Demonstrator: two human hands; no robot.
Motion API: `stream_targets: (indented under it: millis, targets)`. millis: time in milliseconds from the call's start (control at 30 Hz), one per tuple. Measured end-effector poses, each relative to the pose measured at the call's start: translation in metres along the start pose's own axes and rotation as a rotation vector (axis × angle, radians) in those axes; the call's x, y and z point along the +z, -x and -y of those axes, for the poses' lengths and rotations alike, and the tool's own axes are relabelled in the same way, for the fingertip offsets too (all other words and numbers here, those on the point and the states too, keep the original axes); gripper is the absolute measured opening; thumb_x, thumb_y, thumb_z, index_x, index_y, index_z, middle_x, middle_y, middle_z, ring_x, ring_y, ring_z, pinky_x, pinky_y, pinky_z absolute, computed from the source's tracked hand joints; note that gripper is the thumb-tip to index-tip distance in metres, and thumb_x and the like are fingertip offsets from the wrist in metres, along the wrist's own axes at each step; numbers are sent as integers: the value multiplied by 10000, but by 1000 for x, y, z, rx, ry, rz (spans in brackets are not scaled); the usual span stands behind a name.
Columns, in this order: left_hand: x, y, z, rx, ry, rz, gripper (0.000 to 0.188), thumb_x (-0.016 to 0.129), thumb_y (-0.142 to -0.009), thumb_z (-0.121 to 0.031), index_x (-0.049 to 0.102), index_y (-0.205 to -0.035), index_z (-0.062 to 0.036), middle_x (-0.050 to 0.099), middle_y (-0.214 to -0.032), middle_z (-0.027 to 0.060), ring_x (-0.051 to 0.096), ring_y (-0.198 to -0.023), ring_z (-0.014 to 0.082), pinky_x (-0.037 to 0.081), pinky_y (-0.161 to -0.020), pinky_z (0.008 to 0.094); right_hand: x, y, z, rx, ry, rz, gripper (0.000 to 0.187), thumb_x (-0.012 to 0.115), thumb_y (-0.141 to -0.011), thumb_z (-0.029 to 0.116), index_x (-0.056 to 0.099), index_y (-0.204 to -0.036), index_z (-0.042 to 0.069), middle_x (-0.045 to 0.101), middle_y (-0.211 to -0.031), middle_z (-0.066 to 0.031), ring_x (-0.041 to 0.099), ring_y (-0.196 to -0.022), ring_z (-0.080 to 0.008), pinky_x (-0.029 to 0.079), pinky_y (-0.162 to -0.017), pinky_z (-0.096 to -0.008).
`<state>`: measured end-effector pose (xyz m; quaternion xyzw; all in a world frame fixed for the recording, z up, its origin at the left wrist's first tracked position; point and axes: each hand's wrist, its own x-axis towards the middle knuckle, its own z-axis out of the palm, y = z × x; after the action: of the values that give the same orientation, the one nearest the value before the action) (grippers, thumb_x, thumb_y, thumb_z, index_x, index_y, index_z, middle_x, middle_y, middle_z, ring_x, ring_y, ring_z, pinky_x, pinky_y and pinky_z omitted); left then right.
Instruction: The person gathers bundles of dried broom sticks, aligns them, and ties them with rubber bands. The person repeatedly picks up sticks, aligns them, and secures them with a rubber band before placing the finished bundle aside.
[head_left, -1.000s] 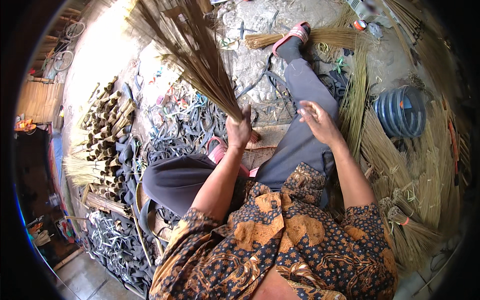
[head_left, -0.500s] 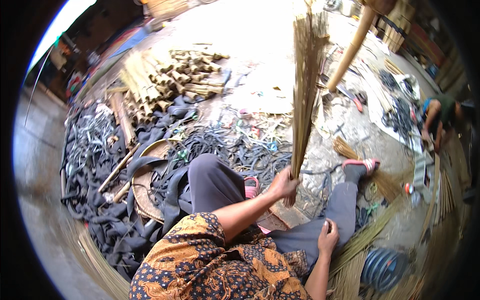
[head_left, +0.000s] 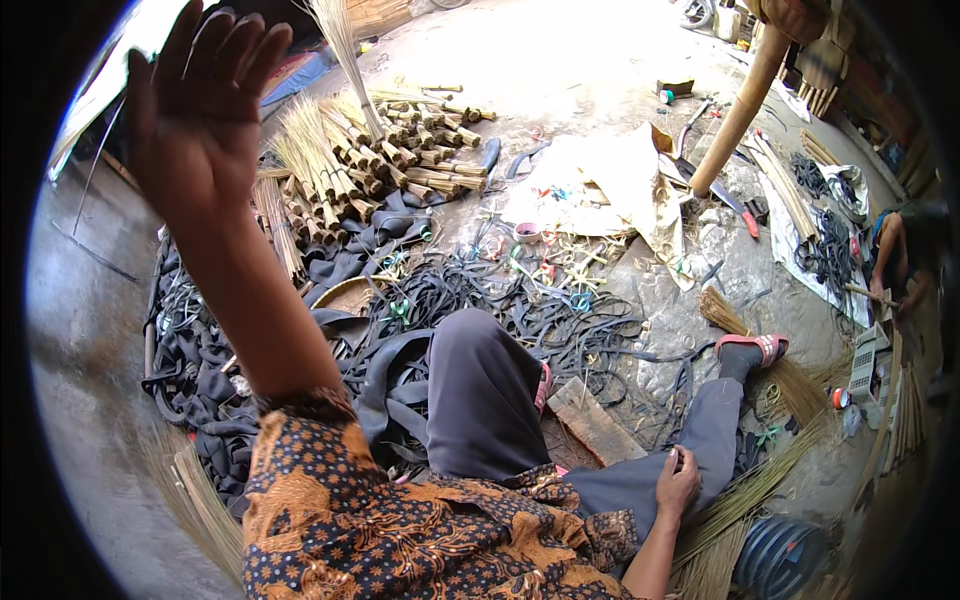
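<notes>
The left hand [head_left: 200,110] is raised high, palm spread and fingers released, nothing grasped. Nearest it lies a heap of tied pale straw bundles [head_left: 370,160] — on the ground beyond. The right hand [head_left: 678,485] is rested, loosely curled, on the grey-trousered thigh [head_left: 640,480] beside black rubber strips [head_left: 500,310].

Bare concrete floor [head_left: 590,60] lies open toward the far edge, well beyond the bundled broom heads [head_left: 370,165]. Black rubber strips [head_left: 470,290] tangle across the ground between those bundles and the raised knee [head_left: 480,390], leaving no clean path. A wooden post [head_left: 735,115] slants over the crumpled sack [head_left: 620,185] at the right. Loose broom fibres [head_left: 760,480] crowd the near right corner.
</notes>
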<state>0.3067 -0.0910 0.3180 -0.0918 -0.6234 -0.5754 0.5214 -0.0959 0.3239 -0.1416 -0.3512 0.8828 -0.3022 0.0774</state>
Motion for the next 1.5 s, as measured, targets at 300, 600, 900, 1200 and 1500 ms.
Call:
stream_targets:
  millis: [300,600,900,1200,1500]
  targets:
    - [187,72,128,8,464,214,257,516,-1090,-366,632,-1282,-239,609,-872,73,563,-733,199,608,-731,429,-4,3,5,-64,110,17,182,678,-937,231,729,-1053,101,746,-1020,-129,685,-964,-370,493,-857,-487]
    - [245,82,163,-67,656,346,210,558,-1069,-331,627,-1217,-199,609,-854,62,563,-720,184,573,-701,397,-5,5,6,-79,91,-25,174,678,-943,238,718,-1046,103,742,-1003,-122,687,-961,-354,491,-847,-470]
    - [271,98,174,-81,644,492,175,600,-1048,-297,622,-1152,-158,609,-837,52,563,-707,169,538,-671,366,-10,5,9,-56,73,-24,164,688,-927,215,721,-1041,102,744,-1006,-115,691,-965,-343,490,-832,-461]
    - [282,108,175,-77,632,524,159,642,-1027,-263,618,-1088,-118,609,-819,41,563,-694,154,503,-641,335,-9,5,8,-60,76,-32,155,669,-931,222,703,-1028,106,736,-983,-109,686,-938,-341,484,-815,-463]
    - [271,99,183,-97,591,537,168,684,-1006,-229,613,-1023,-77,609,-802,31,563,-681,139,469,-611,304,-7,5,9,-53,105,-25,172,660,-947,247,688,-1041,106,734,-991,-111,683,-936,-345,483,-825,-473]
